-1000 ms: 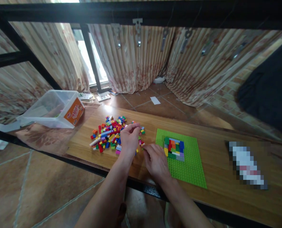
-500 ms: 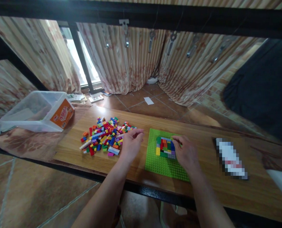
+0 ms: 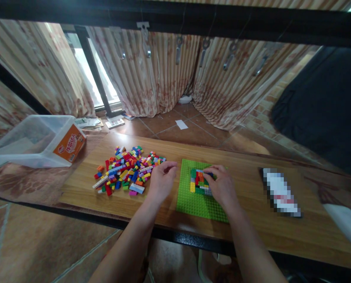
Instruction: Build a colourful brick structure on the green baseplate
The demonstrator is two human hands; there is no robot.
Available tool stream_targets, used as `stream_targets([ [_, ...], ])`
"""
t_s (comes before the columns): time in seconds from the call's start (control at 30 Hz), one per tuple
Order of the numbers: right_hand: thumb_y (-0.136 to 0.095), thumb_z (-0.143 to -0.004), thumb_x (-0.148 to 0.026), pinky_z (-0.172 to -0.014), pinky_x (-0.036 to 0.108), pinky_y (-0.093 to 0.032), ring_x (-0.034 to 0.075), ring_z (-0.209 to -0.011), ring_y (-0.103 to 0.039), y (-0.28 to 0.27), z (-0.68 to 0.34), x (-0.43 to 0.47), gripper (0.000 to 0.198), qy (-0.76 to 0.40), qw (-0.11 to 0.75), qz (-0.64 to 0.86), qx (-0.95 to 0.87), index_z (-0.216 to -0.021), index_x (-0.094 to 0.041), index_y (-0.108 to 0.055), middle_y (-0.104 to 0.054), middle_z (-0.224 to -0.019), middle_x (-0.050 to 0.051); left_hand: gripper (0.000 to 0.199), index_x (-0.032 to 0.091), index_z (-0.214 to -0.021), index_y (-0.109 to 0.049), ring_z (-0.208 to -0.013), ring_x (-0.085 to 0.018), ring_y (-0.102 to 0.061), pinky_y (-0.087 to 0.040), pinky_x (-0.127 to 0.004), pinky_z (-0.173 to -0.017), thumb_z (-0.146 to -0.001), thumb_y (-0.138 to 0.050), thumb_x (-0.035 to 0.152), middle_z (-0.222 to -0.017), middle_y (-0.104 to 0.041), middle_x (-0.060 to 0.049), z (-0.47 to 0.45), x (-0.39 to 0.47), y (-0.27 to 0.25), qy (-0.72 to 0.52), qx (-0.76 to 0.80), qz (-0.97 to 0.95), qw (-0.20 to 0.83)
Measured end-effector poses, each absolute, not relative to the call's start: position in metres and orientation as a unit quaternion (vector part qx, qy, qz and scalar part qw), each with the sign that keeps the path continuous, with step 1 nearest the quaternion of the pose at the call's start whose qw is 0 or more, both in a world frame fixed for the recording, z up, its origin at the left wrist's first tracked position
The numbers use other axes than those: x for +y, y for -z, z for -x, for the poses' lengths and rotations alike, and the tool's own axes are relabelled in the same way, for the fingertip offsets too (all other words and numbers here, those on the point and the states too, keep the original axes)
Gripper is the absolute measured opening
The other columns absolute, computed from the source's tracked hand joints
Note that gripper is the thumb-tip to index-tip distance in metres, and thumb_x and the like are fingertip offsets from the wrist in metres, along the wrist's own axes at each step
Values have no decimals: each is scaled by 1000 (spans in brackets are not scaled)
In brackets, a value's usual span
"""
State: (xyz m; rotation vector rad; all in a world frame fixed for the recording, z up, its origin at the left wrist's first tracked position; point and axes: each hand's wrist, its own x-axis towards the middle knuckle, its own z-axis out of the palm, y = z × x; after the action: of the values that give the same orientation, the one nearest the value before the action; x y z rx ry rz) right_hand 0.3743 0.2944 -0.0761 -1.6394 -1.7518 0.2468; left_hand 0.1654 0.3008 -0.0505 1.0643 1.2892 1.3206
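My right hand point(image 3: 222, 184) is over the bricks built up on a green baseplate point(image 3: 187, 202). Its thumb and forefinger are closed at a toy brick in the far part of that build, and the hand hides the build's right side. The visible part of the brick build point(image 3: 197, 182) has green, yellow, red, orange and grey pieces. Between the baseplate and the loose brick pile point(image 3: 125, 169), my left hand point(image 3: 163, 181) hovers above the table with bent fingers. A small gap shows between its thumb and forefinger, and I see nothing in it.
A clear plastic box point(image 3: 30, 145) with an orange label stands at the left. On the right of the wooden table point(image 3: 249, 200) lies a blurred-out flat object point(image 3: 281, 192). Curtains point(image 3: 163, 78) hang beyond the table, and a dark bar point(image 3: 175, 21) crosses above.
My right hand's fingertips have shifted a little left across the brick build. The left hand stays beside the pile, its thumb and forefinger slightly further apart. The whole view has shifted slightly.
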Motion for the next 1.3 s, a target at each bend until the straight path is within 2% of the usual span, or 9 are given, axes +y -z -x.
stream_targets([
  [0.4, -54, -84, -42, -85, 41, -47, 24, -91, -62, 78, -384, 299, 31, -188, 393, 677, -593, -91, -18, -73, -70, -96, 10, 21, 15, -87, -75, -63, -13, -58, -45, -23, -60, -73, -63, 25, -73, -69, -1, -162, 299, 47, -533, 535, -456, 471],
  [0.73, -51, -84, -45, -87, 40, -45, 23, -90, -60, 81, -373, 301, 35, -156, 386, 669, -616, -80, -19, -73, -70, -89, 10, 23, 13, -89, -73, -65, -13, -58, -46, -24, -61, -74, -60, 25, -75, -69, -2, -161, 298, 46, -521, 538, -470, 467],
  [1.3, -53, -84, -48, -89, 41, -44, 23, -90, -60, 87, -374, 301, 35, -160, 402, 656, -618, -79, -20, -73, -70, -89, 9, 22, 14, -88, -73, -64, -12, -59, -46, -22, -61, -75, -61, 26, -76, -70, -2, -163, 299, 53, -512, 541, -493, 450],
])
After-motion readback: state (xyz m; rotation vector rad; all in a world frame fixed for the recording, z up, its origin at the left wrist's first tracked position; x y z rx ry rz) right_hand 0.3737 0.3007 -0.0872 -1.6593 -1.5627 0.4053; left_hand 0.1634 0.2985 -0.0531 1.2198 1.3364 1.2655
